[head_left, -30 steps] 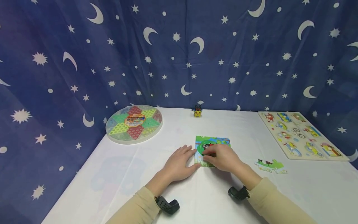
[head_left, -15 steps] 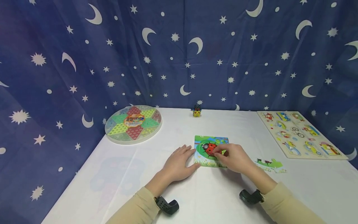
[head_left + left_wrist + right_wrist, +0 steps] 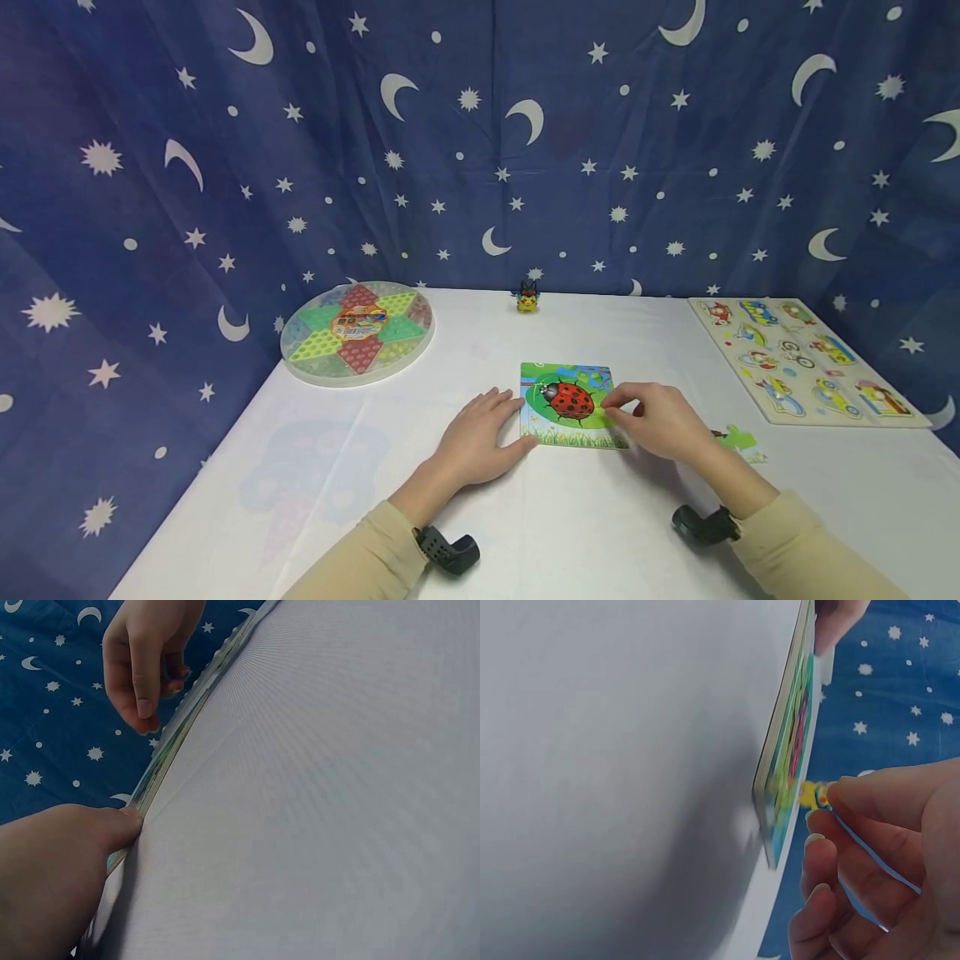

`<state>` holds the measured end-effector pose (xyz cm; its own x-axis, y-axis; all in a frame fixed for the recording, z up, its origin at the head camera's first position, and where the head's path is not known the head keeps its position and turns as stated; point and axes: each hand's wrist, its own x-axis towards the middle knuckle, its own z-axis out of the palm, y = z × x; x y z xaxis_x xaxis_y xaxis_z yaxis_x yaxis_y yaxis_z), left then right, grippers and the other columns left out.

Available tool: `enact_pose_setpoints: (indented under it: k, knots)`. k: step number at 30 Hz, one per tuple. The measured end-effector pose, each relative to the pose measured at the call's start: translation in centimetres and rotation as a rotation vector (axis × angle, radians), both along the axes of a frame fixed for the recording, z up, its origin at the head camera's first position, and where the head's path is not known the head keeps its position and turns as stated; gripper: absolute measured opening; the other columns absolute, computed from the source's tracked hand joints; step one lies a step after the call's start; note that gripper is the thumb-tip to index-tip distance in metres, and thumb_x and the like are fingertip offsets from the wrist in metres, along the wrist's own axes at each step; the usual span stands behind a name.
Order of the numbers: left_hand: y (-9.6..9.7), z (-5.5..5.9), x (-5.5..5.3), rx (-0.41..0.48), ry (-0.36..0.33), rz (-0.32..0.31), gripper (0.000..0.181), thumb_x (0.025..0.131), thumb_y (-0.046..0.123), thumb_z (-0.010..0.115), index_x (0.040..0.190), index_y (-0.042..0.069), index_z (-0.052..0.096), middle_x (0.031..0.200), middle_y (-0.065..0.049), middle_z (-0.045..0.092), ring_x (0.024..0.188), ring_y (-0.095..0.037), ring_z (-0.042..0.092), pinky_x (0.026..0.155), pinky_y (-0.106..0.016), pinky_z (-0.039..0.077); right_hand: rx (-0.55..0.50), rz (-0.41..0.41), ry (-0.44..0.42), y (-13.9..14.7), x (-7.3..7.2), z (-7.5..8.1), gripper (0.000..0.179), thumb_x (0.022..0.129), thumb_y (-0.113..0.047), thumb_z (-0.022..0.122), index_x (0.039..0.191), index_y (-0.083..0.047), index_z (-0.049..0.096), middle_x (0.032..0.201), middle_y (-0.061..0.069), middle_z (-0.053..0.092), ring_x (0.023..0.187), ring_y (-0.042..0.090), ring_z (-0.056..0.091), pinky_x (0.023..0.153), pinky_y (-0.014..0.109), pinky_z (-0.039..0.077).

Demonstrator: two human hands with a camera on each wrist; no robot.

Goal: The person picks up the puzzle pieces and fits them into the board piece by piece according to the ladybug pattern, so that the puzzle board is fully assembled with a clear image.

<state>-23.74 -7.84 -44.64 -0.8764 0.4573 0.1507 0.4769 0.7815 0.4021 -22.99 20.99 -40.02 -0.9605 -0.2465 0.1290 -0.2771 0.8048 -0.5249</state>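
A square ladybug jigsaw puzzle (image 3: 551,429) lies flat on the white tabletop in the head view. My left hand (image 3: 480,446) rests at its left edge with fingers spread; the left wrist view has the thumb (image 3: 112,829) touching the edge. Over the puzzle's right edge is my right hand (image 3: 656,421), fingers curled and thumb and forefinger tips close together. In the right wrist view these fingertips (image 3: 826,796) stand just off the puzzle's face, with nothing visibly held between them. Loose green puzzle pieces (image 3: 741,439) lie to the right, partly hidden by the right wrist.
A round Chinese checkers board (image 3: 360,333) sits at the back left. At the back right lies a wooden picture puzzle board (image 3: 806,362). A small yellow toy figure (image 3: 527,297) stands at the far edge, before a blue curtain (image 3: 420,217) with moons and stars.
My right hand has drawn back rightward from over the ladybug to the puzzle's right edge, uncovering the picture and covering part of the loose pieces. The left hand has stayed put.
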Motion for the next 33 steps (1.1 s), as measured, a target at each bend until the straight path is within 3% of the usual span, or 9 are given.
enact_pose_setpoints:
  k: [17,33]
  knots:
    - [0.0,-0.1,-0.1,0.008,-0.012,0.001,0.065,0.098,0.053,0.061,0.149,0.013,0.055,0.155,-0.008,0.048,0.149,-0.028,0.035,0.124,-0.044,0.025,0.07,-0.105,-0.034,4.6,0.4,-0.7,0.013,0.094,-0.021,0.072,0.104,-0.015,0.077,0.104,0.005,0.074,0.075,0.018,0.055,0.063,0.032,0.045]
    - [0.0,-0.2,-0.1,-0.001,-0.012,0.001,0.065,0.098,0.054,0.06,0.15,0.014,0.054,0.156,-0.007,0.048,0.149,-0.027,0.034,0.124,-0.043,0.024,0.088,-0.139,-0.09,7.8,0.7,-1.0,0.017,0.095,-0.018,0.071,0.109,-0.009,0.075,0.108,0.014,0.072,0.072,0.019,0.055,0.055,0.031,0.047]
